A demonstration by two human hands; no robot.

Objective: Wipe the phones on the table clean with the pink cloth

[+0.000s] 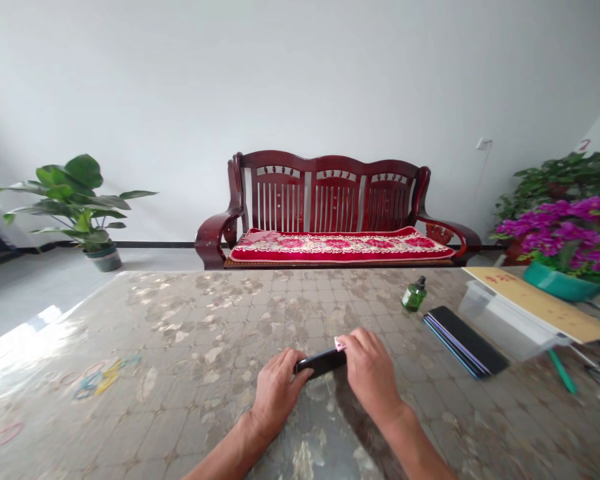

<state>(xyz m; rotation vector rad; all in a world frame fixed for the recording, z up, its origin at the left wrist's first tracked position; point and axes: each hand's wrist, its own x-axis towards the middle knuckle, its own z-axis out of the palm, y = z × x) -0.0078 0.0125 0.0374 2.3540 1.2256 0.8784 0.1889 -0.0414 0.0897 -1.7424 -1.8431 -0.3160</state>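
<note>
A black smartphone [322, 364] is tilted above the table, its long side running left to right. My left hand [279, 387] grips its left end, thumb along the near edge and fingers behind. At the other end, my right hand [373, 373] is closed around a small white and pink piece of cloth or paper [339, 344], which pokes out by the phone's upper right corner. Most of that piece is hidden by my fingers. To the right lies a stack of several phones [465, 341], with a small green bottle with a black cap [415, 294] behind it.
Coloured rubber bands [100, 380] lie on the left of the patterned table [205, 373]. On the right are a clear plastic box [505, 327] under a tan board [540, 303], purple flowers in a teal bowl [563, 283], and a green stick-like item [562, 371]. A wooden bench [333, 193] stands beyond.
</note>
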